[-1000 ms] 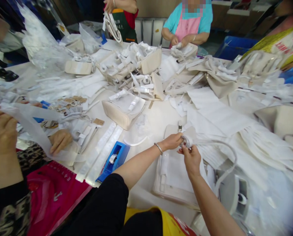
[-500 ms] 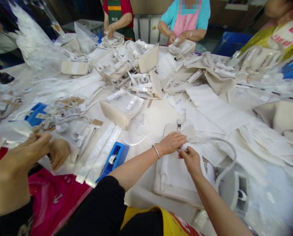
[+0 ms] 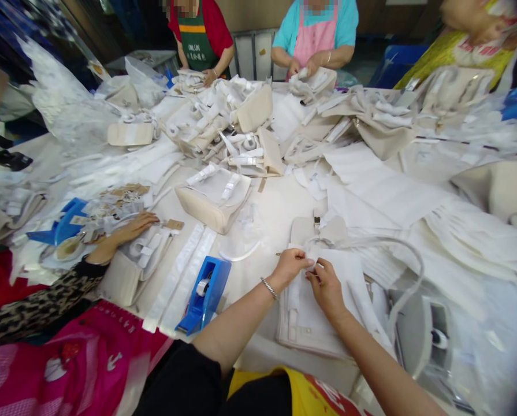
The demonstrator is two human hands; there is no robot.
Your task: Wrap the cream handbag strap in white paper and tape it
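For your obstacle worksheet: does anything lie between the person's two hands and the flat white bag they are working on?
Nothing visible: left hand and right hand rest directly on the white bag.

My left hand (image 3: 290,267) and right hand (image 3: 325,287) cover whatever small piece they pinch. The right forearm runs off the bottom edge; the right-edge bags (image 3: 496,115) blur beyond reading.
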